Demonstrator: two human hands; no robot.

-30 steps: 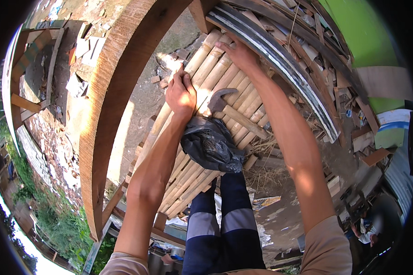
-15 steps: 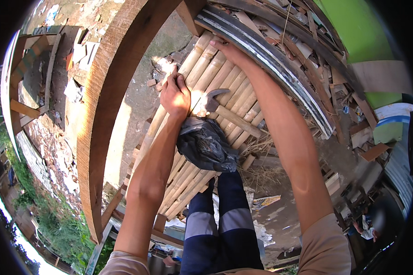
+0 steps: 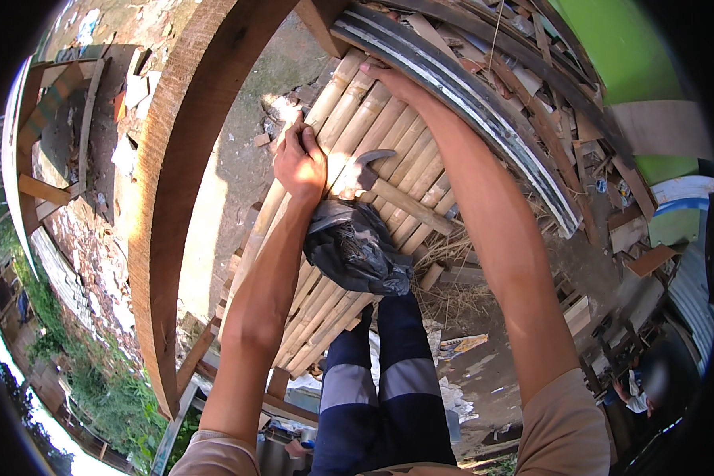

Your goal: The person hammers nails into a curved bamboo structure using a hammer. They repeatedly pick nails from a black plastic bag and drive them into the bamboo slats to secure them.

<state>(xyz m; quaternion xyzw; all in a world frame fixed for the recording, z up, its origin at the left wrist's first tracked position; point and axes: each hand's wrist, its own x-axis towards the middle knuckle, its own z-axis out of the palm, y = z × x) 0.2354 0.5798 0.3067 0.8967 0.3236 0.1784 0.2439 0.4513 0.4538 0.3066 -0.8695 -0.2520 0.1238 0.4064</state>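
I stand on a platform of bamboo slats (image 3: 389, 131). My left hand (image 3: 300, 163) rests on the left slats with its fingers pinched together at a slat's edge. With the arm stretched out, my right hand (image 3: 389, 78) grips the far end of a slat beside a curved corrugated sheet (image 3: 484, 103). A hammer (image 3: 389, 186) with a wooden handle lies loose on the slats between my arms. A crumpled black plastic bag (image 3: 357, 250) sits on the slats just below my left wrist. My legs in dark trousers (image 3: 381, 381) show below.
A thick curved wooden beam (image 3: 174, 174) runs along the left. Bare ground with rubble (image 3: 246, 151) lies far beneath. Scrap wood and planks (image 3: 595, 151) pile up at right next to a green wall (image 3: 635, 55). Another person (image 3: 639, 393) is at lower right.
Both hands keep their places on the slats. My left hand has crept slightly up the slats, toward their far end. Hammer and bag have not moved.
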